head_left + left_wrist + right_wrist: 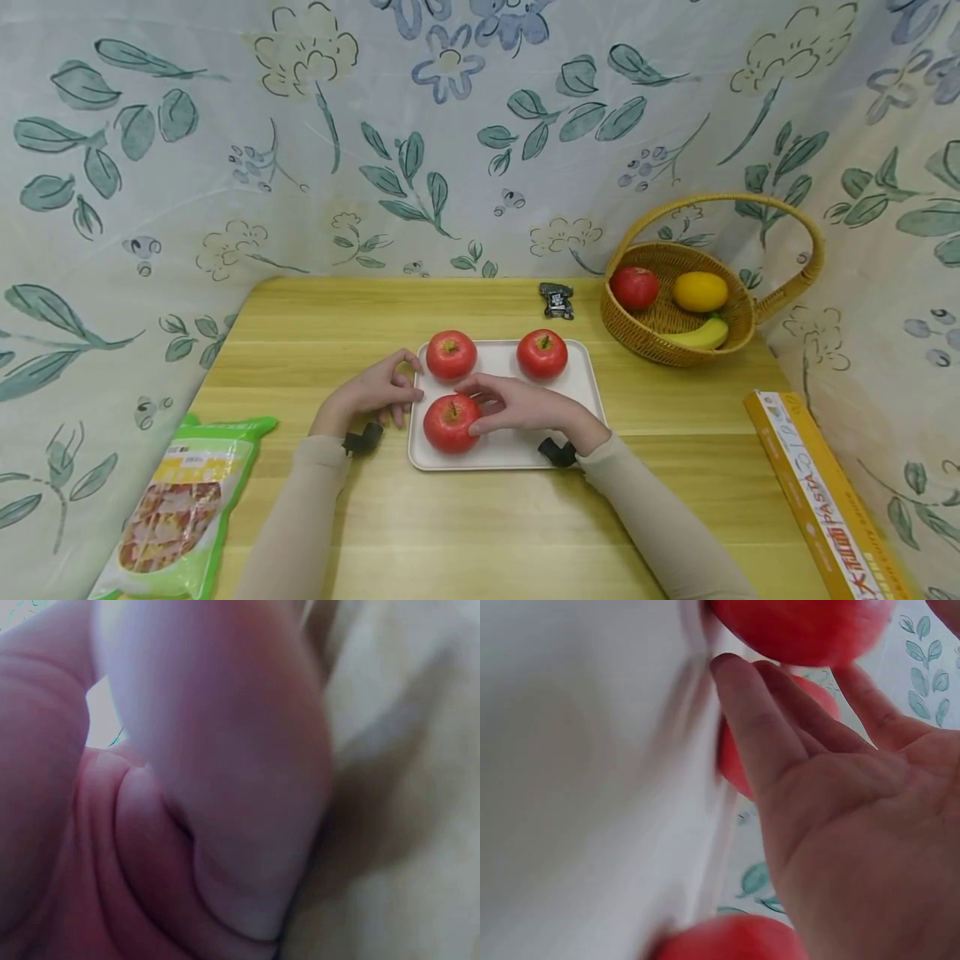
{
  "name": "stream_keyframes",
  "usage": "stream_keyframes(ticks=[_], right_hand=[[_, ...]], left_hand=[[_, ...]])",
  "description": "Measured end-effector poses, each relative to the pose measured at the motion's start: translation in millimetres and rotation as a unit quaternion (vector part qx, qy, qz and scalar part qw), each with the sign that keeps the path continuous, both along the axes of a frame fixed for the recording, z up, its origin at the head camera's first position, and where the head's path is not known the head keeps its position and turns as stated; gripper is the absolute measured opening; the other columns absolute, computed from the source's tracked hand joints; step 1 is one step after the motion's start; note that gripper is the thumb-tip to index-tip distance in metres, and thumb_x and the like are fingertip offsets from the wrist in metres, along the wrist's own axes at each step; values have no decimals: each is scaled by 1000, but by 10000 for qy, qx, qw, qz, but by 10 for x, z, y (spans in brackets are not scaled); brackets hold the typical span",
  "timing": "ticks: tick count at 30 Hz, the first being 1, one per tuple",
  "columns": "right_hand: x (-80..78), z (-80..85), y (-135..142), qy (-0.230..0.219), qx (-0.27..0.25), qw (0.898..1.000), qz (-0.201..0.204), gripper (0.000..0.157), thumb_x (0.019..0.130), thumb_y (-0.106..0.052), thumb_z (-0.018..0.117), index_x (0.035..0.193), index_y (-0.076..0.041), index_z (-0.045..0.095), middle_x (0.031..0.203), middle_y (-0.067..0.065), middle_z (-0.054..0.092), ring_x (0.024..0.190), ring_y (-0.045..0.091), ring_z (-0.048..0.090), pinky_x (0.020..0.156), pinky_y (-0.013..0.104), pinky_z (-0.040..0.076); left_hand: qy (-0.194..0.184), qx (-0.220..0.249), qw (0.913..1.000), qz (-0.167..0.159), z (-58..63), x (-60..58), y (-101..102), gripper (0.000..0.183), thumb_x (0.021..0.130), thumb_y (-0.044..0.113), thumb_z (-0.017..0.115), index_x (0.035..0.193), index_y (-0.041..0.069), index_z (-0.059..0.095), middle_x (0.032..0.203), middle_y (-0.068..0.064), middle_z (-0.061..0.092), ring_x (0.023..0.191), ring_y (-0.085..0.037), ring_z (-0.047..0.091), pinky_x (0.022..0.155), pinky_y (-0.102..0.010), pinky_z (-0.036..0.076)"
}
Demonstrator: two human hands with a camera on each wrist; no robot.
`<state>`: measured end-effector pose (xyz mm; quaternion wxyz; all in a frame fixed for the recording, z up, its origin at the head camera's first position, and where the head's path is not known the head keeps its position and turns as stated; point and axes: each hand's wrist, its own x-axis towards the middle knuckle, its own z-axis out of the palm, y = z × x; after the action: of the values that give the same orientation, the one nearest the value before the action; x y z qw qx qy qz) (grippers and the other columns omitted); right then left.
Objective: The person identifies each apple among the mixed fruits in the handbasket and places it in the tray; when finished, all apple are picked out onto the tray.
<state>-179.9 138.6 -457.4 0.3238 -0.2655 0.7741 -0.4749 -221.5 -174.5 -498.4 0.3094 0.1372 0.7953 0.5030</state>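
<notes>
At the far left of the worktop (390, 533), a green-edged plastic food bag (180, 508) is laid at a slant. To its right, the left hand (378, 387) is placed at the left rim of a white rectangular tray (502, 454); its fingers are loosely bent, its thumb and forefinger are kept apart and nothing is held. Whether the rim is touched cannot be told.

Two red apples are set along the tray's left side: a far-left apple (451, 356) and, just nearer the person, a near-left apple (452, 423). The near-left apple is gripped from its right by the right hand (525, 404), with the fingers curved about its far side and the thumb at its near right; how firmly cannot be told. It is round, without a long axis, its stem is pointed up, and it is flanked on the left, just apart, by the left hand.

A far-right apple (542, 354) is seated beyond the right hand. Farther right are seen a black wrapped packet (557, 300), a wicker basket (648, 343) filled with a red fruit (634, 288), a lemon (701, 292) and a banana (697, 336), then a pasta box (817, 500).
</notes>
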Motion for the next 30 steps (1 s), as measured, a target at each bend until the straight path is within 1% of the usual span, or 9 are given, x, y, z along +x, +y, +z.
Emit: stream_keyframes(ticks=[4, 7, 10, 13, 18, 22, 24, 28, 30], right_hand=[[-8, 165, 106, 425, 134, 9989, -117, 65, 97, -35, 77, 153, -14, 51, 155, 8, 57, 144, 30, 56, 119, 49, 49], [-17, 327, 243, 815, 123, 9959, -378, 60, 100, -32, 75, 151, -12, 52, 151, 13, 60, 140, 31, 60, 117, 52, 50], [-30, 490, 420, 1296, -14, 9891, -702, 51, 102, -27, 73, 147, -12, 56, 144, 13, 66, 134, 31, 64, 114, 52, 53], [-41, 636, 616, 1665, -122, 9799, -1093, 46, 103, -24, 71, 145, -13, 57, 140, 13, 69, 131, 31, 66, 111, 43, 55], [-39, 808, 924, 1778, -431, 9679, -1726, 46, 105, -19, 68, 148, -10, 54, 146, 17, 64, 137, 38, 60, 106, 19, 53], [-43, 866, 1127, 2067, -425, 9521, -2212, 46, 107, -20, 65, 149, -9, 52, 148, 16, 62, 138, 38, 59, 102, 11, 50], [-51, 879, 1220, 2278, -324, 9404, -2503, 44, 107, -23, 64, 149, -10, 53, 147, 15, 63, 136, 33, 60, 102, 9, 49], [-86, 872, 1427, 2450, -394, 9164, -3140, 43, 108, -23, 63, 148, -10, 54, 144, 15, 64, 132, 18, 61, 105, 6, 45], [-115, 839, 1558, 2411, -521, 9060, -3441, 44, 108, -23, 63, 148, -10, 53, 144, 13, 63, 129, 10, 60, 105, 6, 44]], left_hand=[[20, -23, 10000, -8, 3, 6, -9, 51, 98, 25, 76, 135, 14, 43, 78, -6, 69, 54, -17, 66, 46, -26, 50], [-3, -26, 10000, 19, 2, 11, -11, 51, 97, 25, 77, 135, 15, 43, 78, -6, 69, 54, -17, 67, 47, -26, 50], [-20, -21, 10000, 45, 0, 13, -14, 50, 97, 25, 77, 134, 16, 44, 78, -7, 69, 54, -18, 67, 47, -26, 50], [-3, -4, 10000, 44, -3, 11, -15, 50, 97, 25, 77, 134, 16, 44, 78, -7, 69, 54, -18, 67, 46, -26, 50], [13, 21, 10000, 2, -6, 10, -19, 51, 98, 24, 76, 135, 14, 43, 77, -5, 68, 54, -17, 67, 47, -26, 50], [32, 20, 10000, -11, 0, 13, -19, 51, 98, 24, 76, 135, 14, 43, 77, -5, 68, 54, -17, 67, 47, -26, 50], [44, 17, 10000, -7, -1, 11, -17, 50, 98, 25, 76, 135, 15, 43, 77, -6, 69, 55, -17, 67, 47, -26, 50], [69, -8, 10000, -9, -2, 8, -7, 50, 98, 26, 76, 135, 16, 44, 79, -6, 69, 55, -17, 66, 47, -26, 50], [49, -25, 10000, 7, -1, 9, -2, 50, 98, 26, 76, 134, 17, 44, 79, -6, 70, 55, -18, 66, 47, -26, 51]])
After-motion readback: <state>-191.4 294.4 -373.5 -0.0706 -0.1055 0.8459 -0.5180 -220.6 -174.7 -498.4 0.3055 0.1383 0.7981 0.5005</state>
